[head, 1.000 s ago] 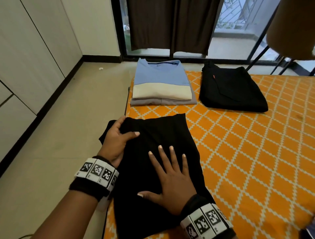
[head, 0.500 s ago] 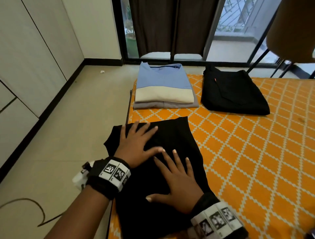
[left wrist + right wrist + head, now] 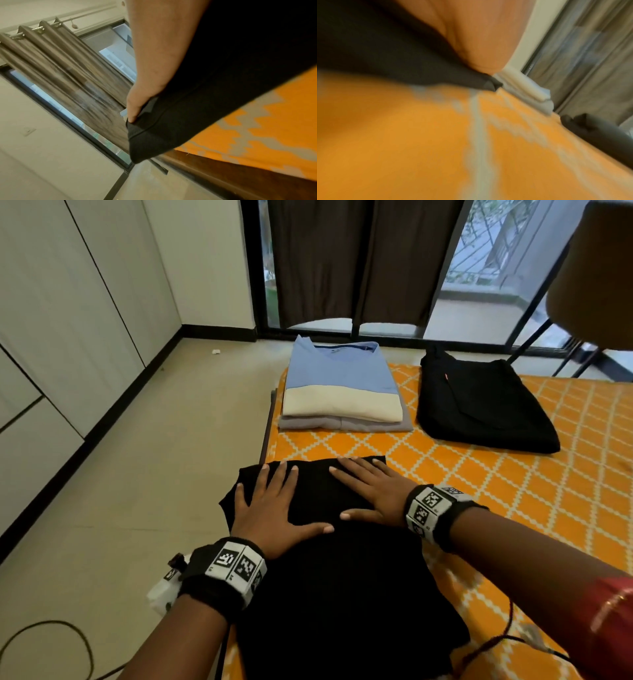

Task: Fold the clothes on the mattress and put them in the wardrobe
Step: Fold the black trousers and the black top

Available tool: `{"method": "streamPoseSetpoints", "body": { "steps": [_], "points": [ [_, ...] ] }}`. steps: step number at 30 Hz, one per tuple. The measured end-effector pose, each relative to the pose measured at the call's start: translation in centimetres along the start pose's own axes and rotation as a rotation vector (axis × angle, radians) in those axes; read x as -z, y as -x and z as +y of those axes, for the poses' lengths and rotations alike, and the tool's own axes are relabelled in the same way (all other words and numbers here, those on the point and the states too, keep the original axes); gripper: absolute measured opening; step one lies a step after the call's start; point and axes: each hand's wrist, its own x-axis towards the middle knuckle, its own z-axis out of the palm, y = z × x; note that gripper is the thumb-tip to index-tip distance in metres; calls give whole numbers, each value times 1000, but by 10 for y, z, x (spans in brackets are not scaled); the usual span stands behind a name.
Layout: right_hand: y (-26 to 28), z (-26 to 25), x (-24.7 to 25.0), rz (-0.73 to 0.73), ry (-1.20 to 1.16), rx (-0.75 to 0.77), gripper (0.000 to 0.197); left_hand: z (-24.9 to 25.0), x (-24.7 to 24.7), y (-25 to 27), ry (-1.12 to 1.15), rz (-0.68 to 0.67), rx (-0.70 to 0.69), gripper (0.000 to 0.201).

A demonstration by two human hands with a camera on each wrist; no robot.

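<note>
A black garment [image 3: 342, 587] lies folded lengthwise along the near left edge of the orange patterned mattress [image 3: 496, 508]. My left hand [image 3: 270, 505] lies flat on its far left part, fingers spread. My right hand [image 3: 370, 491] lies flat on its far right part, fingers straight and pointing left. In the left wrist view the left hand [image 3: 154, 54] presses the black garment [image 3: 188, 115] at the mattress edge. The right wrist view is blurred, with the black garment [image 3: 402, 60] under the palm.
A folded stack with a blue and cream shirt [image 3: 342, 385] on top sits at the far left of the mattress. A folded black garment [image 3: 479, 405] lies to its right. White wardrobe doors [image 3: 51, 320] line the left wall. A cable [image 3: 51, 645] lies on the floor.
Both hands have slid away from me along the black garment to its far end. The left hand, which gripped the cloth's edge a second ago, now lies flat. The right hand has turned leftward.
</note>
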Motion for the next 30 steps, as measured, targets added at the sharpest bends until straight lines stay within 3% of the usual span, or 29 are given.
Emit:
{"method": "streamPoseSetpoints", "body": {
  "steps": [3,5,7,9,12,14,16,17,19,21,25,28,30],
  "points": [
    [-2,17,-15,24,-128,-86,107,-2,1,-3,56,26,21,113],
    [-2,26,-16,-5,-184,-151,118,-14,-3,-8,147,54,108,110],
    [1,31,-11,-10,-223,-191,126,-35,-2,-10,411,13,277,111],
    [2,30,0,35,-297,-231,126,-53,-3,-3,702,-88,330,97],
    [-4,31,18,103,-535,-331,87,-61,-6,5,976,-5,312,68],
    [-6,34,26,128,-807,-396,76,-59,-7,2,1193,76,322,77],
    [-2,38,25,184,-1207,-504,84,-52,-3,-2,1340,127,310,83],
    [3,39,21,207,-1427,-537,76,-49,0,-3,1367,155,302,82],
    [21,30,13,188,-1680,-529,40,-42,6,-1,1350,245,296,75],
    [41,19,-5,143,-1797,-554,39,-41,7,6,1392,312,336,73],
    [83,-16,-23,51,-1936,-538,43,-39,4,34,1452,232,435,106],
    [109,-46,-29,31,-1931,-409,73,-27,1,64,1291,89,393,138],
    [126,-64,-32,102,-1900,-418,77,-17,1,87,1200,42,369,151]
  ]
}}
